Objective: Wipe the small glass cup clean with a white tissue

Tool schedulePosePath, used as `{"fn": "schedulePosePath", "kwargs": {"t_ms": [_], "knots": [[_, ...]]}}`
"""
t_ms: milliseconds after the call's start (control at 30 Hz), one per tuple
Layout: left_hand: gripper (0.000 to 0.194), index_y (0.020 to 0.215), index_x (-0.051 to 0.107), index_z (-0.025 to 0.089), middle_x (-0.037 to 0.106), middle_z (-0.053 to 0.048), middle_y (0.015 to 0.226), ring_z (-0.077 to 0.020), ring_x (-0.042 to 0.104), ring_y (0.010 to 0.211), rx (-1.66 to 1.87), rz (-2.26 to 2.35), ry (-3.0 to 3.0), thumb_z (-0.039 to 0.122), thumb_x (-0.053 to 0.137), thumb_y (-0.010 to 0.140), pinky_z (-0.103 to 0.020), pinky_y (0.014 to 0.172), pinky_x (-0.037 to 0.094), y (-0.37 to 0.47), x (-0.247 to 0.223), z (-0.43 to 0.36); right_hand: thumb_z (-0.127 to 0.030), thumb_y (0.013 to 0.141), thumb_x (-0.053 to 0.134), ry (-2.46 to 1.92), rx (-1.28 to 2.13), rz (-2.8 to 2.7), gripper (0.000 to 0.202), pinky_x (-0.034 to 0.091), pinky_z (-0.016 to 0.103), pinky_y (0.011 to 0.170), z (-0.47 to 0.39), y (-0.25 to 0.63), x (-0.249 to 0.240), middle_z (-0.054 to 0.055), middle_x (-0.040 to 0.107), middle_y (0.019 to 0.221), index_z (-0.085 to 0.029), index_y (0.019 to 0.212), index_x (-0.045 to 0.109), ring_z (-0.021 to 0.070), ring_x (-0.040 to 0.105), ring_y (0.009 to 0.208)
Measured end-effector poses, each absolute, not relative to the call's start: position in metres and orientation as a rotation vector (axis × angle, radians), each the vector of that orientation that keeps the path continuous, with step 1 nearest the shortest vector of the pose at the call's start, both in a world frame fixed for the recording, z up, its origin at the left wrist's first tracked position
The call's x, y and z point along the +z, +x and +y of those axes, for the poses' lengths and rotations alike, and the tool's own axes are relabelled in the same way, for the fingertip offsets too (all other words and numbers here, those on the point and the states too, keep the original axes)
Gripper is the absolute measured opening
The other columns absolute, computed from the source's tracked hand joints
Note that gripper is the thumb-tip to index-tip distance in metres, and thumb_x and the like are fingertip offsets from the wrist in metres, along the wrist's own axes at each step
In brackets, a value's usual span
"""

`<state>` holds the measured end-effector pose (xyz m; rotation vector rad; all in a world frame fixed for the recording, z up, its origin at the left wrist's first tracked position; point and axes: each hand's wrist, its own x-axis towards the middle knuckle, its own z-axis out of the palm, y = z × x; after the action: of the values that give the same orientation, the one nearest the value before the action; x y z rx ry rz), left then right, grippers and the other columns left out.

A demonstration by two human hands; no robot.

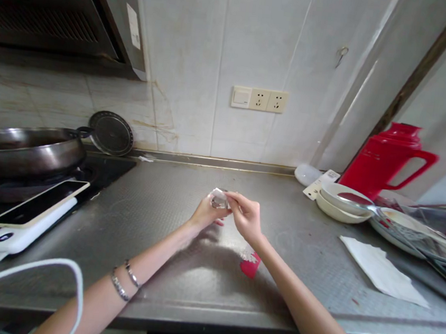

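Over the middle of a steel counter, both my hands meet around a small clear, shiny wrapper or packet. My left hand cups it from the left, fingers closed on it. My right hand pinches its right edge with thumb and fingers. What the wrapper contains is too small to tell. Under my right forearm a small red cup-like object with something pale on top rests on the counter, partly hidden by the arm. Two bracelets circle my left forearm.
A phone on a white power bank with a white cable lies at left beside a dark pan on the stove. At right stand a red thermos jug, stacked white bowls, plates and a white napkin.
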<state>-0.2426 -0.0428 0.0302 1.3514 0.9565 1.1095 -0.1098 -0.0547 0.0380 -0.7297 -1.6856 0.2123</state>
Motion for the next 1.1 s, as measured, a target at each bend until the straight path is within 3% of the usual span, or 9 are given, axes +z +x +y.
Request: {"fn": "schedulePosePath", "kwargs": {"t_ms": [167,433,633,767,933,1100], "knots": [[0.042,0.086,0.051,0.015,0.057,0.002,0.066,-0.0106,0.057,0.054,1.118,0.959,1.246,0.028,0.080,0.058,-0.025,0.048,0.053,-0.241,0.036,-0.047,-0.031,0.089,0.052,-0.866,0.282,-1.392,0.023,0.055,0.027,0.066,-0.046,-0.106,0.040,0.005,0.074,0.086,-0.020,0.094,0.070,0.0177,0.068,0.073],[0.044,0.089,0.054,0.016,0.059,0.002,0.068,-0.0115,0.059,0.053,1.091,0.941,1.239,0.028,0.081,0.057,-0.028,0.050,0.054,-0.240,0.036,-0.048,-0.027,0.090,0.048,-0.827,0.238,-1.640,0.025,0.055,0.026,0.069,-0.048,-0.106,0.035,0.004,0.075,0.094,-0.022,0.102,0.070,0.0179,0.070,0.078],[0.033,0.086,0.060,0.016,0.061,0.001,0.071,-0.0109,0.058,0.056,1.105,0.950,1.240,0.031,0.076,0.061,-0.026,0.053,0.055,-0.242,0.038,-0.049,-0.022,0.090,0.048,-0.741,0.166,-1.706,0.027,0.056,0.030,0.079,-0.053,-0.110,0.034,0.005,0.073,0.104,-0.024,0.107,0.068,0.0199,0.070,0.091],[0.031,0.083,0.061,0.016,0.059,0.001,0.069,-0.0097,0.056,0.055,1.133,0.966,1.218,0.033,0.075,0.062,-0.025,0.052,0.054,-0.244,0.036,-0.047,-0.023,0.090,0.048,-0.730,0.178,-1.725,0.025,0.056,0.027,0.075,-0.056,-0.111,0.033,0.005,0.074,0.100,-0.024,0.104,0.069,0.0188,0.071,0.085],[0.040,0.090,0.059,0.015,0.059,0.000,0.073,-0.0089,0.054,0.055,1.171,0.998,1.254,0.036,0.077,0.061,-0.023,0.049,0.052,-0.246,0.034,-0.041,-0.026,0.090,0.050,-0.780,0.259,-1.690,0.022,0.054,0.024,0.064,-0.058,-0.110,0.040,0.004,0.075,0.085,-0.021,0.094,0.072,0.0167,0.070,0.071],[0.055,0.102,0.055,0.016,0.063,-0.004,0.086,-0.0137,0.059,0.064,1.221,1.227,1.386,0.025,0.080,0.054,-0.021,0.043,0.049,-0.246,0.028,-0.036,-0.024,0.091,0.049,-0.830,0.113,-1.554,0.023,0.057,0.027,0.069,-0.054,-0.108,0.043,0.006,0.074,0.092,-0.021,0.100,0.070,0.0190,0.071,0.079]]}}
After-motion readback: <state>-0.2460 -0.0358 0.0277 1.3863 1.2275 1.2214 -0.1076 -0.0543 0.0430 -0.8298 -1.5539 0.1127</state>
